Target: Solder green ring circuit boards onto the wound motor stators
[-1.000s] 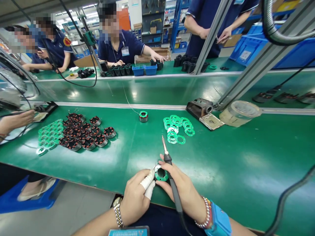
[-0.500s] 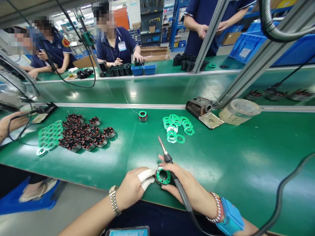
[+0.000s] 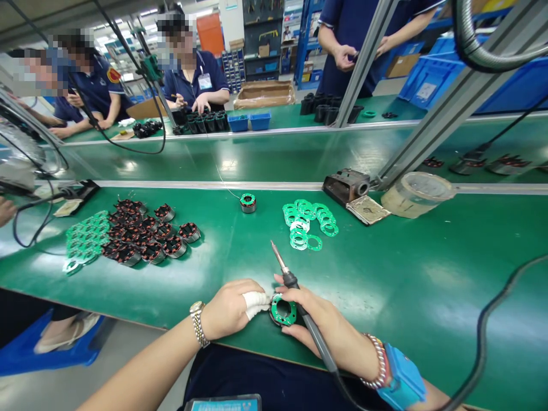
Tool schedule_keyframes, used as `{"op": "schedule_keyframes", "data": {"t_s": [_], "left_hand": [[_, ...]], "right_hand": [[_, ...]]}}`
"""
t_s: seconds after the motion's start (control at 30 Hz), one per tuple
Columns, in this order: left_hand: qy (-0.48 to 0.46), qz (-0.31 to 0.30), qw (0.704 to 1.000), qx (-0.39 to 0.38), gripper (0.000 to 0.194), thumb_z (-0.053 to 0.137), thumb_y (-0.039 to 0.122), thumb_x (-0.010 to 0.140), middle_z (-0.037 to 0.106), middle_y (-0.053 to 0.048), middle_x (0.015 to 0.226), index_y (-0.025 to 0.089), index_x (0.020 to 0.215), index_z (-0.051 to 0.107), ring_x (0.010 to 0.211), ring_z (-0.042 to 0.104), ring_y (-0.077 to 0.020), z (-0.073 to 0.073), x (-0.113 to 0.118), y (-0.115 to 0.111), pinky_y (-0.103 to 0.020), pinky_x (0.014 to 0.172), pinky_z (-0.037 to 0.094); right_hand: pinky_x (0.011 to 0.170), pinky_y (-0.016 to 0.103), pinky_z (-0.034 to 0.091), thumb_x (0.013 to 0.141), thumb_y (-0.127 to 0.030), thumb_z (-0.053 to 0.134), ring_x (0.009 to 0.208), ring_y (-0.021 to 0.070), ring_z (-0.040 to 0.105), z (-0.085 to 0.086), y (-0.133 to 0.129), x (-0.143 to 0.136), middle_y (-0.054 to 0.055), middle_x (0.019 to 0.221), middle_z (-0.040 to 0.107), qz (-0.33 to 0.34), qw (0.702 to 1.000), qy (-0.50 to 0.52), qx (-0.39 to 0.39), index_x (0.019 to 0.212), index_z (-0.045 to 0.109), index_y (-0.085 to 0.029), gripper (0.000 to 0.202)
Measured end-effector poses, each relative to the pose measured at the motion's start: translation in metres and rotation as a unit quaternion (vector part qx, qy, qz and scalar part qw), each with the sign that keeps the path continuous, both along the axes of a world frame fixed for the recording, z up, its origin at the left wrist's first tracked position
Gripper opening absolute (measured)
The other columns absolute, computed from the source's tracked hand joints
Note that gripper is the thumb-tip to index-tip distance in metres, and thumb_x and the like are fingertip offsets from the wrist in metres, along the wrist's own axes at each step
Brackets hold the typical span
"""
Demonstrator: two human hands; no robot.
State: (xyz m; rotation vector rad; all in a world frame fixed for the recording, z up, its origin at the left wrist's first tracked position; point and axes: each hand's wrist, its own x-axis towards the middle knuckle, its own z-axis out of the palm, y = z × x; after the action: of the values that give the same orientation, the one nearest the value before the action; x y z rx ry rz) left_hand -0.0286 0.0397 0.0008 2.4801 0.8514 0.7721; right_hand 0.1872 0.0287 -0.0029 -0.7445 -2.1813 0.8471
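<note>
A round motor stator with a green ring board on top (image 3: 277,319) sits at the table's near edge. My right hand (image 3: 321,314) curls its thumb and fingers around the stator's right side. That same hand also holds a soldering iron (image 3: 291,278), its bare tip pointing up and away to the left. My left hand (image 3: 235,308), with white tape on its fingers, is closed and its fingertips press at the stator's left side. Whether they pinch something small there is hidden. Farther back stands another stator with a green board (image 3: 248,204).
Loose green rings (image 3: 314,242) lie beyond the iron. Many stators (image 3: 165,230) and a green board sheet (image 3: 88,240) are at left. A metal soldering stand (image 3: 346,187) and a round tub (image 3: 417,194) stand back right. The iron's cable (image 3: 482,331) hangs at right. Co-workers sit opposite.
My left hand has shifted slightly up and its fingers have turned at the stator. The iron's tip has moved a little left. The neighbour's hand at far left has drawn back.
</note>
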Motion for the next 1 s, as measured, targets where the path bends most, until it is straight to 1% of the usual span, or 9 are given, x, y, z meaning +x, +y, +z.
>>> {"op": "schedule_keyframes", "data": {"t_s": [0.13,0.2,0.3,0.43,0.5,0.6,0.73,0.87,1.0], "left_hand": [[-0.055,0.149,0.985,-0.071,0.010,0.052,0.016,0.081,0.064,-0.004,0.068,0.016,0.077,0.061,0.061,0.061,-0.0144,-0.010,0.013,-0.016,-0.024,0.057,0.051],[-0.085,0.203,0.970,-0.106,0.010,0.052,0.016,0.081,0.064,-0.005,0.070,0.016,0.077,0.061,0.063,0.061,-0.0150,-0.011,0.019,-0.027,-0.025,0.058,0.052],[-0.106,0.206,0.962,-0.147,0.019,0.050,0.011,0.080,0.064,-0.006,0.086,0.018,0.095,0.060,0.078,0.063,-0.0171,-0.010,0.026,-0.045,-0.029,0.071,0.054],[-0.121,0.229,0.952,-0.165,0.047,0.057,0.010,0.073,0.057,-0.011,0.115,0.019,0.117,0.046,0.105,0.057,-0.0229,-0.014,0.036,-0.054,-0.038,0.089,0.049],[-0.130,0.249,0.943,-0.179,0.054,0.060,0.009,0.069,0.056,-0.012,0.118,0.020,0.119,0.042,0.108,0.057,-0.0247,-0.020,0.038,-0.049,-0.041,0.090,0.049],[-0.131,0.268,0.934,-0.196,0.058,0.062,0.006,0.066,0.061,-0.011,0.110,0.019,0.118,0.040,0.102,0.061,-0.0250,-0.026,0.035,-0.030,-0.042,0.088,0.051],[-0.110,0.258,0.942,-0.185,0.067,0.068,0.011,0.065,0.060,-0.013,0.114,0.018,0.124,0.037,0.104,0.059,-0.0260,-0.023,0.023,-0.011,-0.044,0.090,0.050],[-0.090,0.281,0.941,-0.163,0.057,0.072,0.020,0.063,0.062,-0.012,0.110,0.017,0.115,0.048,0.099,0.061,-0.0262,-0.017,0.021,-0.009,-0.044,0.087,0.051],[-0.098,0.308,0.933,-0.156,0.042,0.070,0.021,0.067,0.065,-0.010,0.104,0.017,0.106,0.055,0.094,0.063,-0.0243,-0.019,0.026,-0.012,-0.042,0.085,0.053]], "right_hand": [[0.092,0.037,0.046,0.083,-0.014,0.053,0.116,0.0224,0.051,-0.006,-0.006,-0.003,0.019,0.126,0.050,-0.041,0.999,-0.002,0.020,0.115,0.040,-0.019,0.035],[0.092,0.037,0.047,0.083,-0.016,0.054,0.116,0.0233,0.051,-0.010,-0.010,-0.004,0.020,0.127,0.049,-0.069,0.997,-0.008,0.027,0.117,0.040,-0.018,0.036],[0.092,0.037,0.047,0.084,-0.018,0.053,0.117,0.0240,0.050,-0.015,-0.014,-0.006,0.020,0.127,0.049,-0.095,0.995,-0.012,0.035,0.117,0.040,-0.018,0.036],[0.092,0.038,0.048,0.083,-0.017,0.053,0.116,0.0250,0.051,-0.015,-0.014,-0.014,0.019,0.128,0.049,-0.122,0.992,-0.005,0.035,0.117,0.041,-0.019,0.036],[0.091,0.038,0.049,0.081,-0.017,0.055,0.116,0.0259,0.052,-0.012,-0.011,-0.019,0.018,0.127,0.050,-0.134,0.991,0.001,0.027,0.116,0.041,-0.019,0.037],[0.089,0.038,0.050,0.079,-0.021,0.059,0.113,0.0258,0.054,-0.006,-0.007,-0.020,0.017,0.123,0.054,-0.155,0.988,0.008,0.000,0.115,0.041,-0.020,0.040],[0.089,0.040,0.050,0.083,-0.019,0.052,0.109,0.0242,0.058,-0.003,-0.002,-0.011,0.015,0.121,0.057,-0.206,0.978,0.017,0.004,0.113,0.042,-0.021,0.032],[0.085,0.035,0.053,0.083,-0.012,0.045,0.098,0.0210,0.064,-0.005,-0.001,-0.008,0.012,0.109,0.064,-0.196,0.979,0.042,0.031,0.109,0.043,-0.022,0.028],[0.083,0.034,0.054,0.080,-0.007,0.042,0.097,0.0203,0.064,-0.004,-0.001,-0.012,0.010,0.104,0.066,-0.165,0.985,0.040,0.010,0.105,0.044,-0.022,0.029]]}}
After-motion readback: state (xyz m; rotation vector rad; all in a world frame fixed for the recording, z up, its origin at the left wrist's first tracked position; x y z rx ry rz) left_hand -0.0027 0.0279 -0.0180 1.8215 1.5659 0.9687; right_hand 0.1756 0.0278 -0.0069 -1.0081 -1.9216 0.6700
